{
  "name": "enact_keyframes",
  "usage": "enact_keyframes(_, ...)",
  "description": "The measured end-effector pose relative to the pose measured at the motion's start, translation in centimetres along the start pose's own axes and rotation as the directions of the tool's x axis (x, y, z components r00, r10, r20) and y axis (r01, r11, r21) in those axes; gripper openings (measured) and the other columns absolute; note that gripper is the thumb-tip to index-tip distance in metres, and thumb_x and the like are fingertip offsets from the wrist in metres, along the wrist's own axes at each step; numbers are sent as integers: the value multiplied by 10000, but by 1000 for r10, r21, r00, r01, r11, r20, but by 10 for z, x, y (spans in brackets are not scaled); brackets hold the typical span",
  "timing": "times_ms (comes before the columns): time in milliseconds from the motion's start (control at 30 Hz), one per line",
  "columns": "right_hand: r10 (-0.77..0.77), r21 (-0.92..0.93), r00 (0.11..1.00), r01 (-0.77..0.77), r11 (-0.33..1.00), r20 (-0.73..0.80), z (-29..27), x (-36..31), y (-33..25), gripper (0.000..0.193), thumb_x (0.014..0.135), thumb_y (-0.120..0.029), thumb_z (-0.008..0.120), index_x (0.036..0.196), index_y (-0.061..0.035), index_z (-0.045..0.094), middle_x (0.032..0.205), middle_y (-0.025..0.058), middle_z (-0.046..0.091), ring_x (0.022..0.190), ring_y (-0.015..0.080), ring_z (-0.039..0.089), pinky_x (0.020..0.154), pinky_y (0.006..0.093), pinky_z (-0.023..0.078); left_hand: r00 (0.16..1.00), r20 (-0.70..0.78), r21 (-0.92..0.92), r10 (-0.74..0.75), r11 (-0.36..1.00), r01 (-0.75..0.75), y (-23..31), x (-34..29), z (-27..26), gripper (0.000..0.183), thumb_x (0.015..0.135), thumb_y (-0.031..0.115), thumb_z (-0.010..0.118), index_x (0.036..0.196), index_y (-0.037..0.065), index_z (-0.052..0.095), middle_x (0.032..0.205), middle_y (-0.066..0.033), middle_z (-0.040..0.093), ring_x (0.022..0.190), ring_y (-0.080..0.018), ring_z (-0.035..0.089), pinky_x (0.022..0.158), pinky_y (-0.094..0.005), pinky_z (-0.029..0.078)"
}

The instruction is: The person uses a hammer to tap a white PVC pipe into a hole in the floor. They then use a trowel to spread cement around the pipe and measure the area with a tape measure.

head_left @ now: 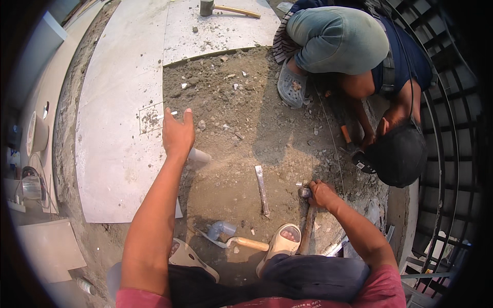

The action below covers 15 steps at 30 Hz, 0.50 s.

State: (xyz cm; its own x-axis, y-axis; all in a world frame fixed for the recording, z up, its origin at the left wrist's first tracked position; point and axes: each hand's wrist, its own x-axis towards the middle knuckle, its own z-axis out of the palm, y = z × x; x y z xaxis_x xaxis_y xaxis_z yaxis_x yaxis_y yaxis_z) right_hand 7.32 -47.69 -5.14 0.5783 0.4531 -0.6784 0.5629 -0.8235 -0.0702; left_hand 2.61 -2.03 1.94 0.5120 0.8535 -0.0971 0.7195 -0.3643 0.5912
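Note:
My left hand [178,134] is over the edge of the pale floor tiles [120,169], thumb apart from the index finger. A short white stick [174,113] shows on both sides of that finger and seems held there; the other fingers are hidden. Just below the wrist, a whitish pipe end [199,156] rises from the soil. My right hand [323,195] is closed at the head of a hammer [305,193], its wooden handle running down toward my foot. Between my hands a flat metal chisel [262,190] lies on the sandy ground.
Near my feet lie a wooden-handled trowel [249,243] and a grey pipe elbow [222,229]. A co-worker [395,92] crouches at the right, beside an orange-handled tool [345,134] and a taut string [329,123]. A mallet [207,7] rests on the far tile; a bucket [37,133] stands left.

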Motion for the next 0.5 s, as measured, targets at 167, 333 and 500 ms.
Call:
enact_keyframes(167,74,-12,991,-73,997,114,-8,-15,-7,302,914,-180,453,1080,-3,635,1135,228,647,1092,382,626,946,478,488,993,74,61,93,993,-98,-13,9,4,791,892,474,566,1451,-35,333,1426,-258,442,1301,-389,458,1067,-455,381)
enact_keyframes(333,126,-130,992,-129,983,-28,20,-85,-15,392,909,-230,431,1088,36,657,1161,248,647,1082,392,631,909,471,495,949,264,134,172,968,-213,-7,8,17,763,831,295,693,1424,-51,360,1336,-275,520,1187,-412,550,1014,-439,435)
enact_keyframes(500,-169,664,968,3,748,186,82,-133,-47,410,820,-372,594,922,11,700,923,230,688,890,389,657,808,432,504,889,425,-170,170,980,-106,-41,36,26,559,873,54,637,1356,-78,389,1087,-220,613,668,-221,697,510,-316,540)
